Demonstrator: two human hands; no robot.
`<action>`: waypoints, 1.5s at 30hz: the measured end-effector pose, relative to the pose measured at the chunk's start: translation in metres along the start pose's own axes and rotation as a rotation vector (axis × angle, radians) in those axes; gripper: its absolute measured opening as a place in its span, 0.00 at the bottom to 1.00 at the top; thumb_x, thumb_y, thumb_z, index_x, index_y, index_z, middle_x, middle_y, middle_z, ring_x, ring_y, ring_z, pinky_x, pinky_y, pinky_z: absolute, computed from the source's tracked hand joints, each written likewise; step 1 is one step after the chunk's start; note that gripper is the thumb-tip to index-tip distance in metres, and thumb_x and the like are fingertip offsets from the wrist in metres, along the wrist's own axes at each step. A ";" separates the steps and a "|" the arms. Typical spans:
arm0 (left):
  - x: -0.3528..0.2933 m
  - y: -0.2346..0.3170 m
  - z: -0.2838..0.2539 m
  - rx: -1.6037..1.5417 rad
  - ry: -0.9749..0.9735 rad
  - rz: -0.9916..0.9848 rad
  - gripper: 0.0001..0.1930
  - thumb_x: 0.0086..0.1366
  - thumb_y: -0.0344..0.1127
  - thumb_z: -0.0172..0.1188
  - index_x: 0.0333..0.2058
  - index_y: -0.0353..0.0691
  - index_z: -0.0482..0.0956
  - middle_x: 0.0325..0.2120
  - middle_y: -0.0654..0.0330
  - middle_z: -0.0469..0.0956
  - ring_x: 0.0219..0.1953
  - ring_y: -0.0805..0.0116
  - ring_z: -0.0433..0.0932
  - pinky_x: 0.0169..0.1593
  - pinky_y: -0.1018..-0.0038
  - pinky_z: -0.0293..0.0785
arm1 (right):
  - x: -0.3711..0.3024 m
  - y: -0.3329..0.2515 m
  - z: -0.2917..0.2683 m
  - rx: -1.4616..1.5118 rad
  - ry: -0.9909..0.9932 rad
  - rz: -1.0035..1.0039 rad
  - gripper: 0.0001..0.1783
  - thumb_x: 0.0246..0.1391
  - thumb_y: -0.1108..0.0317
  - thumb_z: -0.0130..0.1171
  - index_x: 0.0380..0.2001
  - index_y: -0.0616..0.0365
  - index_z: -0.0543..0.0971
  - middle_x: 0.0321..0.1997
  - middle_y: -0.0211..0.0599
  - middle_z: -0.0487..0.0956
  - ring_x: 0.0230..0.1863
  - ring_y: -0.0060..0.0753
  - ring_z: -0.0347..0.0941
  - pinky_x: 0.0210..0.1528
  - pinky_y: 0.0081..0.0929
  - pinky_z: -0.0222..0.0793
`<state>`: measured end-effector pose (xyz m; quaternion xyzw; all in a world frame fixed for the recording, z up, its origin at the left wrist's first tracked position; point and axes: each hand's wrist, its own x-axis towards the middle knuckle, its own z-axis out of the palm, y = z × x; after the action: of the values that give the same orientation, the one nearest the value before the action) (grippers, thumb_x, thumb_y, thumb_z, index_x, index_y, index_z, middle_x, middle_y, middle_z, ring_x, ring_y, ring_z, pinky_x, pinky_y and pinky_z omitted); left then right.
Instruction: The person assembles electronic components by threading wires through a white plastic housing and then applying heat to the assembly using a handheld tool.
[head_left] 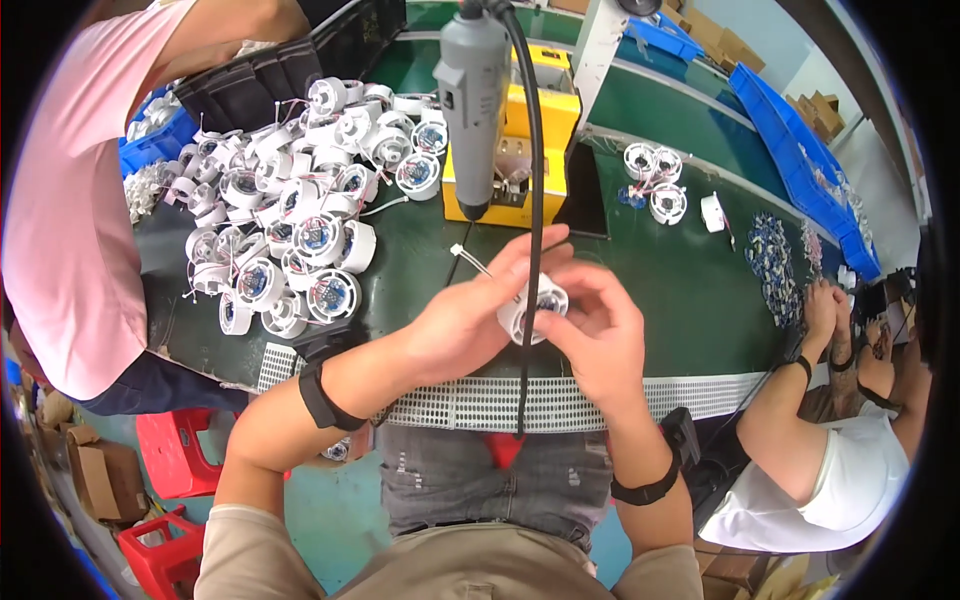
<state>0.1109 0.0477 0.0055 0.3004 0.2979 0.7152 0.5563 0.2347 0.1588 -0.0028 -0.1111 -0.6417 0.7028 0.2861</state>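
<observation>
Over the near edge of the green table, a round white plastic housing [512, 322] is held between my two hands. My left hand [455, 325] grips it from the left side. On the other side my right hand [605, 320] has its fingers curled around it, the thumb pressed at its open face. Thin wires with a small white connector [458, 250] stick out past my left fingers. Part of the housing is hidden by my fingers and by a black cable [536, 150]. A grey electric screwdriver [472, 110] hangs just beyond my hands.
A yellow fixture [555, 150] stands behind the screwdriver. Many similar housings [300, 200] are heaped at left, with several more [660, 180] at right. Small blue parts [770, 265] lie farther right. Co-workers sit on both sides; red stools [175, 455] stand at lower left.
</observation>
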 end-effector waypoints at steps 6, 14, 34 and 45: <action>-0.003 0.014 -0.008 0.459 0.141 -0.117 0.21 0.69 0.32 0.52 0.58 0.32 0.63 0.43 0.60 0.75 0.42 0.72 0.77 0.44 0.70 0.80 | 0.026 -0.026 -0.010 -0.401 -0.156 0.082 0.11 0.53 0.80 0.59 0.40 0.67 0.80 0.48 0.38 0.77 0.48 0.28 0.74 0.50 0.24 0.70; 0.004 0.005 -0.034 0.125 0.392 -0.213 0.20 0.67 0.28 0.47 0.56 0.31 0.63 0.46 0.55 0.71 0.46 0.67 0.75 0.49 0.69 0.79 | 0.103 -0.022 0.072 -0.547 -0.010 -0.235 0.36 0.48 0.68 0.67 0.58 0.66 0.63 0.48 0.43 0.77 0.46 0.30 0.75 0.50 0.29 0.70; 0.010 0.008 -0.035 0.172 0.553 -0.254 0.18 0.63 0.25 0.49 0.52 0.30 0.66 0.38 0.52 0.74 0.35 0.62 0.80 0.41 0.70 0.83 | 0.153 -0.018 0.077 -0.043 0.305 -0.575 0.20 0.61 0.64 0.47 0.52 0.60 0.59 0.16 0.34 0.63 0.12 0.27 0.61 0.16 0.26 0.61; 0.012 0.011 -0.036 0.082 0.631 -0.249 0.17 0.63 0.24 0.48 0.51 0.32 0.63 0.39 0.51 0.72 0.35 0.57 0.80 0.39 0.64 0.83 | 0.123 -0.019 0.073 0.036 0.214 -0.468 0.19 0.64 0.65 0.42 0.55 0.57 0.57 0.19 0.34 0.64 0.14 0.26 0.61 0.17 0.25 0.61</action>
<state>0.0742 0.0536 -0.0083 0.0477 0.5183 0.6868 0.5073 0.1016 0.1649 0.0529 -0.0281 -0.6036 0.6130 0.5089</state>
